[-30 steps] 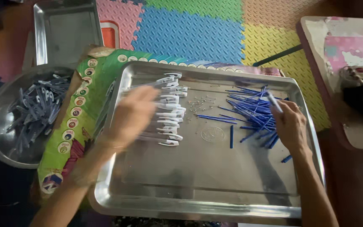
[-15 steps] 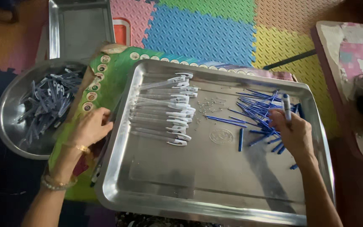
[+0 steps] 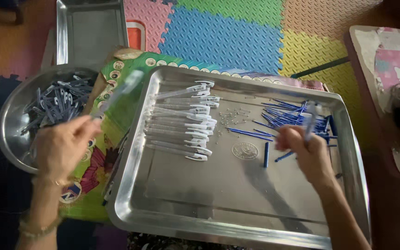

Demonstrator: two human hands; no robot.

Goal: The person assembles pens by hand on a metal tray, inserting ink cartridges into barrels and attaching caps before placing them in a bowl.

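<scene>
While the left hand (image 3: 63, 146) pinches a clear pen barrel (image 3: 119, 92), the right hand (image 3: 302, 148) grips a blurred pen part (image 3: 309, 120) over the steel tray (image 3: 237, 222).

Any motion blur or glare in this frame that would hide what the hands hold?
Head view: the left hand and its pen barrel are smeared by motion; the right hand and the barrel it holds are blurred too; the tray shows soft reflections and an arm shadow, no harsh glare; the row of pens stays sharp.
</scene>
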